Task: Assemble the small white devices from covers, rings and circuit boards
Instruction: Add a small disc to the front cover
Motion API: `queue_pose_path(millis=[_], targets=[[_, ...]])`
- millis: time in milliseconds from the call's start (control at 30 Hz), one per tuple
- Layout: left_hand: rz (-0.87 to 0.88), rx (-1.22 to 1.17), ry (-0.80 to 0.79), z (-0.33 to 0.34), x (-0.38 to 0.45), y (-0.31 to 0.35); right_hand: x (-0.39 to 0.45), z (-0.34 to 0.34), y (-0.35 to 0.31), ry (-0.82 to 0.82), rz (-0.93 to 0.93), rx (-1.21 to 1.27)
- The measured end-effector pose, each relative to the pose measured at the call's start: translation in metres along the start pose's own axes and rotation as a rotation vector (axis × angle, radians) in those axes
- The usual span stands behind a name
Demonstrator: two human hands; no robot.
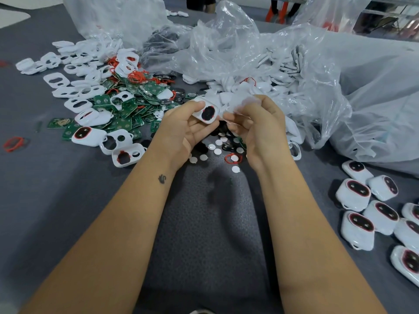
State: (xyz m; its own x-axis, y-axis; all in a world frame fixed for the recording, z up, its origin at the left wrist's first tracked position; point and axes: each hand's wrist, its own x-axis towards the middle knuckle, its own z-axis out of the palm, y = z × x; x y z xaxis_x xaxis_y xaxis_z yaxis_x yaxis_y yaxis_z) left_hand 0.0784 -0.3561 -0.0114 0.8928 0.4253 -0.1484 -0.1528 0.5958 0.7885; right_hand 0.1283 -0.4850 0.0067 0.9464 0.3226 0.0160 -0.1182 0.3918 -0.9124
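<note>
1. Your left hand point(181, 128) pinches a small white cover point(206, 112), thumb on top and fingers under, raised just above the loose white discs point(217, 146).
2. Your right hand point(258, 128) is curled around a blurred white piece point(246, 103) touching that cover's right end; what the piece is cannot be told.
3. The cover looks like light, stiff, smooth plastic, so it may slip. Hold its outer edges, clear of the dark oval window.
4. The red ring around that window looks thin and soft. Avoid dragging a fingertip across it.

Grey table point(45, 200): white covers point(56, 80), green circuit boards point(127, 109), red rings point(13, 143) (loose), plastic bags point(362, 87), assembled devices point(360, 227).
</note>
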Motion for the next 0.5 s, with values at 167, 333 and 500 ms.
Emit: queue_pose_path(millis=[167, 333, 500], targets=[[0.024, 0.05, -0.028, 0.0, -0.0017, -0.0014, -0.0015, 0.0006, 0.0013, -0.036, -0.044, -0.022], [0.041, 0.02, -0.04, 0.0003, -0.0021, -0.0025, -0.0015, 0.0014, 0.0057, 0.003, -0.137, -0.351], [0.07, 0.063, -0.033, 0.0004, -0.0013, -0.0041, -0.0018, 0.0006, 0.0082, 0.018, -0.169, -0.386]])
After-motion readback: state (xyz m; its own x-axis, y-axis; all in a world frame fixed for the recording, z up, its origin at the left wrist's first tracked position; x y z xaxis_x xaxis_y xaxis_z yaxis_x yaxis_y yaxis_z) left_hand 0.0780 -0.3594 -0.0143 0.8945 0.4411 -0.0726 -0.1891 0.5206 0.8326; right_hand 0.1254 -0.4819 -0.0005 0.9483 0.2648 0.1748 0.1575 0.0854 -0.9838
